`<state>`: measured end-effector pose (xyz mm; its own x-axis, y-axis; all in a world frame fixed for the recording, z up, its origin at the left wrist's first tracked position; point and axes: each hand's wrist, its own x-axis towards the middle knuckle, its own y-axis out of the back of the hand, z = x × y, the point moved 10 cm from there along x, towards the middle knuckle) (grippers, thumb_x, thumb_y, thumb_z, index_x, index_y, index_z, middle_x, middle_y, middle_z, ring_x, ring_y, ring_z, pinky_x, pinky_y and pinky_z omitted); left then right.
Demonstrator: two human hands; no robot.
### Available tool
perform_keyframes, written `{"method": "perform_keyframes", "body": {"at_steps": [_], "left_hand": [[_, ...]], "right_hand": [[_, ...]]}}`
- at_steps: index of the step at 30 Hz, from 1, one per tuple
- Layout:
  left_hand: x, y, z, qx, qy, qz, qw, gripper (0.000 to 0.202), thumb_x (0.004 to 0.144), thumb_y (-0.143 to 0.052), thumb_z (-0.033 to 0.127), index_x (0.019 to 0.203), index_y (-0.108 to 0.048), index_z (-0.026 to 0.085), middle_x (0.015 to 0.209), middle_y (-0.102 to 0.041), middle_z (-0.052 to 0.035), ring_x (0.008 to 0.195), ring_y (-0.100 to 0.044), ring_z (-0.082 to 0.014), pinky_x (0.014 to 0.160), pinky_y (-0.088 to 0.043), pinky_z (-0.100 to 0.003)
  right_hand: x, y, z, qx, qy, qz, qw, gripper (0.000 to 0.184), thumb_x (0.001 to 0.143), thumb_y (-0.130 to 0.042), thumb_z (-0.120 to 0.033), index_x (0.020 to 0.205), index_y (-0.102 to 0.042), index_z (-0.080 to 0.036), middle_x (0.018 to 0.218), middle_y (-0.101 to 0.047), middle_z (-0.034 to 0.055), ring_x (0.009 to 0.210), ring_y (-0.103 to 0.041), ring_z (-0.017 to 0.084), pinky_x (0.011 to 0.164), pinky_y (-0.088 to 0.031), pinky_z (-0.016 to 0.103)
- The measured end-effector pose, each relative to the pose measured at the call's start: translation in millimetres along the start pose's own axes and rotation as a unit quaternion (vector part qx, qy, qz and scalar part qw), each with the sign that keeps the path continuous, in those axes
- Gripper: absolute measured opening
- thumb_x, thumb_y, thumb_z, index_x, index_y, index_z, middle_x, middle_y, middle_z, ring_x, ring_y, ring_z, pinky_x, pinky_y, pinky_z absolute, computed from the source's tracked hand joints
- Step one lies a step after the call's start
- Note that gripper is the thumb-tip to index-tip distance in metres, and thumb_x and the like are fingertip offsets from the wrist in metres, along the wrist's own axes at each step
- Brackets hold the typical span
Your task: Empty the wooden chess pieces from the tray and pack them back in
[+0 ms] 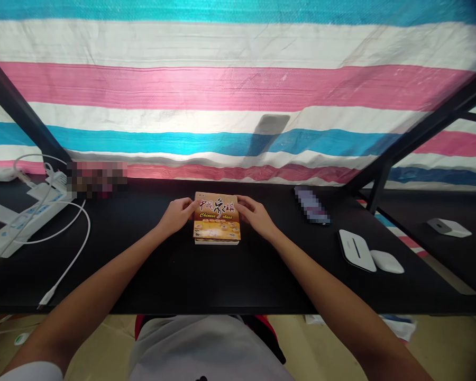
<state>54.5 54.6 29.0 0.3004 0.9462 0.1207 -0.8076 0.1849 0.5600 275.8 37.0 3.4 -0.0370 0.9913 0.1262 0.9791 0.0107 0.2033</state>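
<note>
You are at a makeshift desk station. Identify it by the black worktop [222,280] before you, the dark frame bars [21,111] on both sides and the striped plastic sheet [222,90] serving as back wall. Note the power strip [2,239] and white cable [48,295] at your left. Home or office use cannot be determined.

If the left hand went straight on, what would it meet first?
The chess box, most likely at once: the left hand seems to touch its left edge, though depth is unclear.
</note>
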Motion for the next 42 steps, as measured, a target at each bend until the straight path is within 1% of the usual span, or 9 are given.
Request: {"method": "perform_keyframes", "body": {"at_steps": [6, 13, 19, 27, 30, 33, 35, 38, 42], "left_hand": [[-6, -3.8, 13, -0.012, -0.031, -0.013, 0.999, 0.046, 0.088, -0.041, 0.055, 0.061, -0.047, 0.018, 0.054, -0.051, 0.0028, 0.051, -0.046, -0.0097, 0.049, -0.033, -0.021], [-8, -22.1, 10, -0.106, 0.005, -0.109, 0.988, 0.039, 0.081, -0.053, 0.053, 0.068, -0.052, 0.017, 0.058, -0.056, 0.0013, 0.049, -0.047, -0.0083, 0.048, -0.037, -0.020], [-5, -8.0, 9, -0.190, 0.031, -0.033, 0.981, 0.034, 0.079, -0.053, 0.050, 0.076, -0.057, 0.016, 0.056, -0.055, 0.0021, 0.046, -0.049, -0.0089, 0.044, -0.038, -0.020], [5, 43.4, 3, -0.262, -0.039, 0.130, 0.955, 0.036, 0.081, -0.052, 0.051, 0.089, -0.057, 0.017, 0.083, -0.067, -0.0030, 0.075, -0.064, -0.0167, 0.066, -0.050, -0.025], [3, 65.6, 8, -0.213, -0.075, 0.184, 0.957, 0.040, 0.081, -0.052, 0.057, 0.090, -0.052, 0.019, 0.081, -0.066, -0.0026, 0.077, -0.064, -0.0175, 0.068, -0.049, -0.027], [1, 73.3, 15, -0.067, -0.107, 0.197, 0.972, 0.037, 0.083, -0.054, 0.055, 0.091, -0.055, 0.019, 0.080, -0.065, -0.0029, 0.077, -0.062, -0.0177, 0.071, -0.048, -0.027], [2, 59.1, 23, 0.074, -0.151, 0.148, 0.975, 0.031, 0.085, -0.055, 0.050, 0.089, -0.059, 0.019, 0.083, -0.065, -0.0044, 0.080, -0.061, -0.0183, 0.076, -0.046, -0.028], [-1, 23.1, 29, 0.243, -0.240, 0.052, 0.938, 0.026, 0.091, -0.049, 0.041, 0.096, -0.064, 0.020, 0.092, -0.066, -0.0069, 0.090, -0.061, -0.0202, 0.085, -0.043, -0.031], [0, 0.9, 22, 0.370, -0.268, 0.043, 0.888, 0.031, 0.095, -0.043, 0.033, 0.116, -0.061, 0.018, 0.099, -0.067, -0.0096, 0.092, -0.060, -0.0226, 0.082, -0.044, -0.034]], "right_hand": [[-2, -4, 7, 0.103, -0.055, 0.006, 0.993, 0.037, 0.074, -0.065, -0.042, 0.103, -0.065, -0.018, 0.057, -0.051, -0.0057, 0.045, -0.040, 0.007, 0.042, -0.029, 0.021], [-4, -6, 18, 0.213, -0.128, 0.017, 0.968, 0.031, 0.071, -0.071, -0.036, 0.095, -0.065, -0.018, 0.070, -0.066, 0.0014, 0.055, -0.057, 0.013, 0.047, -0.042, 0.023], [-3, -9, 12, 0.240, -0.104, -0.010, 0.965, 0.031, 0.074, -0.068, -0.042, 0.093, -0.065, -0.018, 0.078, -0.066, 0.0026, 0.052, -0.053, 0.009, 0.045, -0.040, 0.021], [-1, -6, 18, 0.219, -0.110, -0.012, 0.969, 0.033, 0.078, -0.063, -0.046, 0.093, -0.066, -0.017, 0.079, -0.063, 0.0022, 0.054, -0.053, 0.008, 0.046, -0.040, 0.020], [-1, -7, 17, 0.203, -0.108, -0.018, 0.973, 0.033, 0.078, -0.063, -0.047, 0.091, -0.066, -0.017, 0.079, -0.063, 0.0022, 0.055, -0.053, 0.008, 0.047, -0.040, 0.020], [-1, -8, 18, 0.185, -0.105, -0.021, 0.977, 0.034, 0.078, -0.063, -0.049, 0.090, -0.066, -0.018, 0.079, -0.064, 0.0026, 0.056, -0.054, 0.009, 0.049, -0.041, 0.021], [0, -6, 19, 0.151, -0.100, -0.017, 0.983, 0.035, 0.079, -0.061, -0.050, 0.091, -0.066, -0.018, 0.080, -0.064, 0.0031, 0.056, -0.054, 0.009, 0.049, -0.041, 0.022], [1, -4, 14, 0.014, -0.061, -0.022, 0.998, 0.032, 0.081, -0.057, -0.047, 0.091, -0.065, -0.018, 0.080, -0.066, 0.0033, 0.058, -0.056, 0.011, 0.052, -0.043, 0.024], [-2, -11, -9, -0.234, 0.063, -0.037, 0.970, 0.023, 0.085, -0.054, -0.037, 0.094, -0.066, -0.020, 0.083, -0.069, 0.0031, 0.074, -0.062, 0.016, 0.069, -0.047, 0.030]]}}
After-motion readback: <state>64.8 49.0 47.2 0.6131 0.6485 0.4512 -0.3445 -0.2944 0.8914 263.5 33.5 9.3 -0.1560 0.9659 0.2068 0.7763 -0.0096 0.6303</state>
